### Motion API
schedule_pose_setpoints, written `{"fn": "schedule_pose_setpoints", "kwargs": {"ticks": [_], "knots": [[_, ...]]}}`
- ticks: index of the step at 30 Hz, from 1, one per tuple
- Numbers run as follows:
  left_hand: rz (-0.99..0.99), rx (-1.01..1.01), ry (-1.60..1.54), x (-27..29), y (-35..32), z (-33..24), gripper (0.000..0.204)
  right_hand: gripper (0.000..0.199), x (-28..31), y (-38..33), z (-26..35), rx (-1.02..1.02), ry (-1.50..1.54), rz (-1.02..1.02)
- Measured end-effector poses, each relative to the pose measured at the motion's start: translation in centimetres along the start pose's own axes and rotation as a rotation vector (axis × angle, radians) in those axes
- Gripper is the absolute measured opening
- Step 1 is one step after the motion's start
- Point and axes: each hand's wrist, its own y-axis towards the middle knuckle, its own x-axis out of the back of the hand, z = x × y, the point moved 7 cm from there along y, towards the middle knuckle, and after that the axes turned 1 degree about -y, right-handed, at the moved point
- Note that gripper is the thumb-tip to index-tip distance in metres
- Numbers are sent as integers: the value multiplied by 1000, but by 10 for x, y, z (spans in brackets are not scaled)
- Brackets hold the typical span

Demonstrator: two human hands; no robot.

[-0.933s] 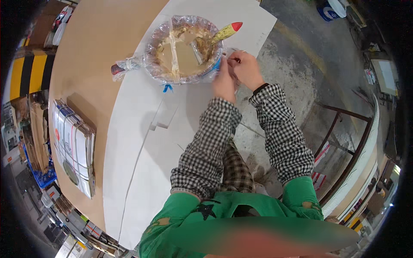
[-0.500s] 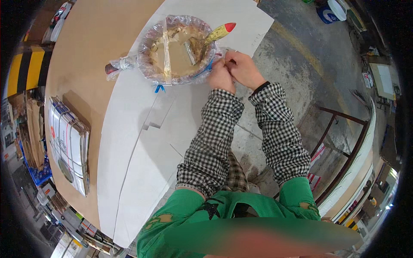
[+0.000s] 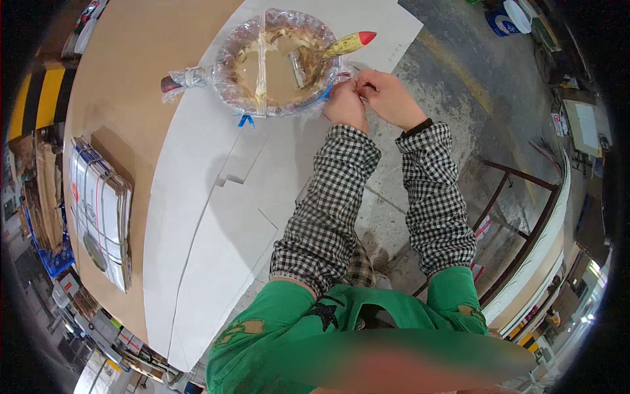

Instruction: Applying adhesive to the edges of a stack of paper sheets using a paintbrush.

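A pan [image 3: 226, 95] lined with clear plastic holds beige paste [image 3: 275, 79]. A pale strap [image 3: 261, 62] runs across its mouth. Inside leans a brush [image 3: 348, 44] with a yellow, red-tipped handle. The pan's handle [image 3: 190, 78], wrapped in plastic, points left, and a blue tie [image 3: 246, 121] hangs from the near rim. At the right rim my left hand [image 3: 348, 106] is closed in a pinch beside the plastic and a blue strip. My right hand [image 3: 394, 102] meets it, fingertips pinched together. What lies between the fingers is too small to make out.
White sheet board [image 3: 197, 230] with cut lines lies under the pan, over a brown board [image 3: 144, 52]. A tied stack of flat printed pieces [image 3: 98, 210] rests at left. To the right are a brown metal frame [image 3: 518, 174] on the concrete floor and a white-and-blue bucket [image 3: 508, 18].
The pan and boards sit slightly higher in view. Both hands appear a little farther right, still pinching together beside the pan's right rim.
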Motion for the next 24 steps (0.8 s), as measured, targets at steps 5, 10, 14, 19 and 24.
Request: {"fn": "schedule_pose_setpoints", "kwargs": {"ticks": [5, 10, 14, 19, 24], "knots": [[17, -31, 77, -6, -7, -3, 12, 18, 7, -6, 17, -20, 78, 63], [-3, -38, 0, 1, -9, -3, 18, 16, 4, -13, 27, -19, 143, 102], [94, -64, 63, -11, -13, -5, 7, 11, 4, -19, 19, -90, 316, 121], [109, -184, 130, -12, -14, -18, 11, 11, 3, -18, 23, -96, 368, 161], [106, -24, 192, -9, -15, -15, 18, 11, 1, -18, 20, -69, 407, 143]]}}
